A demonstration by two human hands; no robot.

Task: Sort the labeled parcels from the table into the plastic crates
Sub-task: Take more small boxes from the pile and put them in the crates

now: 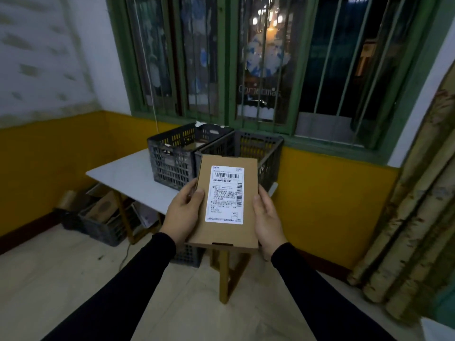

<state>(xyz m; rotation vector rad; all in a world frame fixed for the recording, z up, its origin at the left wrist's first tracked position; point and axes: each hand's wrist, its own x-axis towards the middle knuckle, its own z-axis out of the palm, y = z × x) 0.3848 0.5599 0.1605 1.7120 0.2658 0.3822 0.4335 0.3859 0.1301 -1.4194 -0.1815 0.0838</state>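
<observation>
I hold a flat brown cardboard parcel (pixel 248 212) in front of me, its white shipping label (pixel 225 194) with barcodes facing up. My left hand (pixel 183 212) grips its left edge and my right hand (pixel 267 217) grips its right edge. Behind the parcel, two dark plastic crates stand side by side on a white table (pixel 125 178): the left crate (pixel 172 158) and the right crate (pixel 266 153), which the parcel partly hides. Something pale lies inside the left crate.
The table stands against a yellow and white wall under a green barred window (pixel 270 70). Under the table sit another dark crate (pixel 103 225) with cardboard boxes in it and wooden legs (pixel 225 276). A curtain (pixel 413 205) hangs at the right. Tiled floor lies between me and the table.
</observation>
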